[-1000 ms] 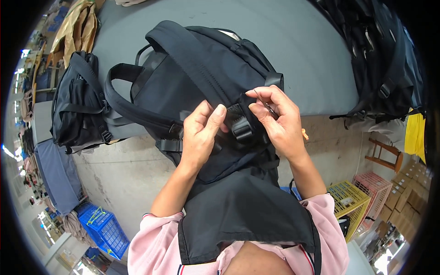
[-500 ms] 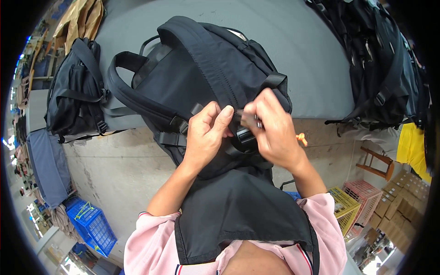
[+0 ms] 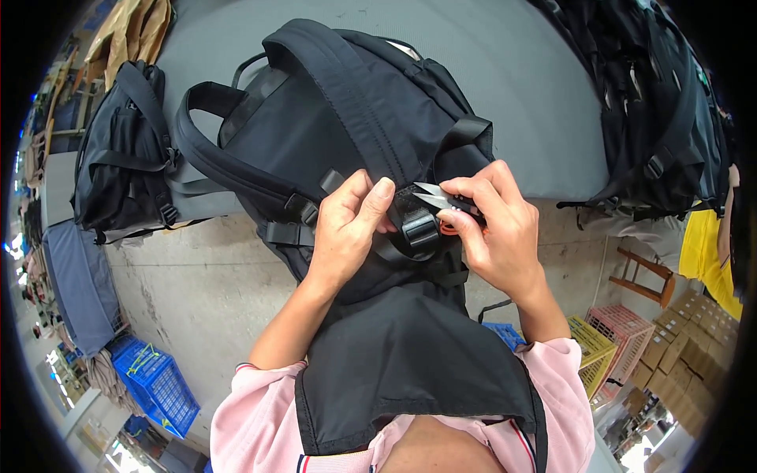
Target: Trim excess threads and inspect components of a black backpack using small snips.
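Observation:
A black backpack [image 3: 292, 142] lies on the grey table's near edge with its straps up. My left hand [image 3: 347, 229] pinches one shoulder strap [image 3: 335, 87] at its lower end, thumb on top, just above a black plastic buckle [image 3: 420, 227]. In my right hand [image 3: 501, 229] is a pair of thread snips [image 3: 432, 197], held between thumb and fingers. Their two pointed blades stand apart and point left, at the strap's stitched end beside my left thumb. An orange cord shows under the right-hand fingers.
Another black backpack [image 3: 126, 158] sits on the table's left side, and several more [image 3: 654, 110] are piled on the right. Blue [image 3: 156, 386], yellow [image 3: 591, 355] and pink crates [image 3: 623, 331] stand on the floor. A wooden stool [image 3: 640, 277] and cardboard boxes [image 3: 686, 347] are at the right.
The right hand has turned and drawn slightly right, so the snips' blades now show plainly, apart. The left hand keeps its pinch on the strap. The backpack has shifted slightly left.

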### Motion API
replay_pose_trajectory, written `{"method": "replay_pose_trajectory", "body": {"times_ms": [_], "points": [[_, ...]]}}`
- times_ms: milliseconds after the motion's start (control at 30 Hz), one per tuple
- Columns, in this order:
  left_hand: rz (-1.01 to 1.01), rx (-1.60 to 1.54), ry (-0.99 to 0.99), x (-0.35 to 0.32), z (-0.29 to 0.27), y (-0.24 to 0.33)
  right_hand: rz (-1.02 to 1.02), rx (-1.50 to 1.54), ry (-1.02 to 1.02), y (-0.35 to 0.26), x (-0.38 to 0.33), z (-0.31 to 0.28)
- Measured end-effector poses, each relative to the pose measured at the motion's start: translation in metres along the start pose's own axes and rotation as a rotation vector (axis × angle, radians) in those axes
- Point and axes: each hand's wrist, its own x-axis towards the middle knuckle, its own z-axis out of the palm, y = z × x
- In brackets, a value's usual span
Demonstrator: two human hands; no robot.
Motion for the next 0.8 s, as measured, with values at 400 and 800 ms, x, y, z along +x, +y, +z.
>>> {"method": "replay_pose_trajectory", "body": {"times_ms": [400,800], "points": [[-0.013,-0.009,-0.017,-0.0035,-0.0010,-0.0012,-0.169,-0.094,0.044,0.0056,0.0036,0.0059],[-0.039,-0.063,-0.079,-0.0038,-0.0011,-0.0053,-0.068,0.070,0.062,0.0090,-0.0036,0.0104]]}}
